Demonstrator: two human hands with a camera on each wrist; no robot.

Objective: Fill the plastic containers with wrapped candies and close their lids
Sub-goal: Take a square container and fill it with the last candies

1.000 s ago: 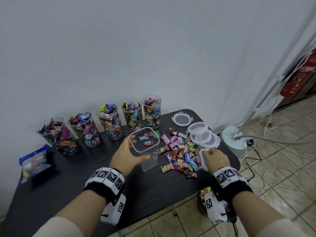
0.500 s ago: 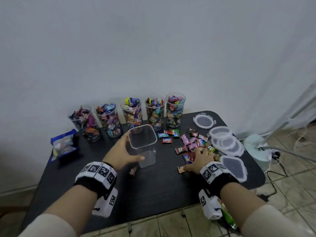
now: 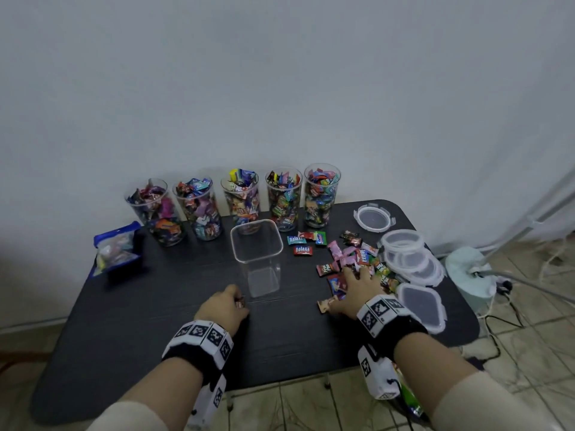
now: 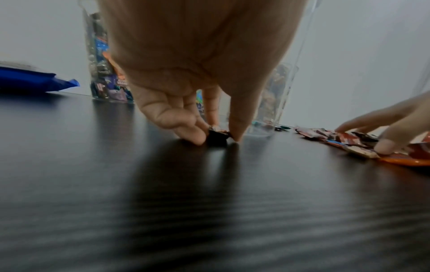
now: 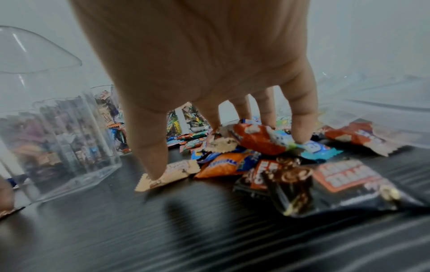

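Plain room, tiled floor [image 3: 311, 409], bare wall [image 3: 280, 73]

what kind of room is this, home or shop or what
Probably a plain room in a home or small workspace, not a shop: a small black folding-style table against a bare white wall, a tiled floor with loose cables, and a lamp base beside it.

On the table [image 3: 130, 321], five filled cups [image 3: 242, 197] line the back edge — the empty container [image 3: 257, 259] stands before them. Loose candies [image 3: 348, 259] lie to its right, lids [image 3: 410, 259] farther right.
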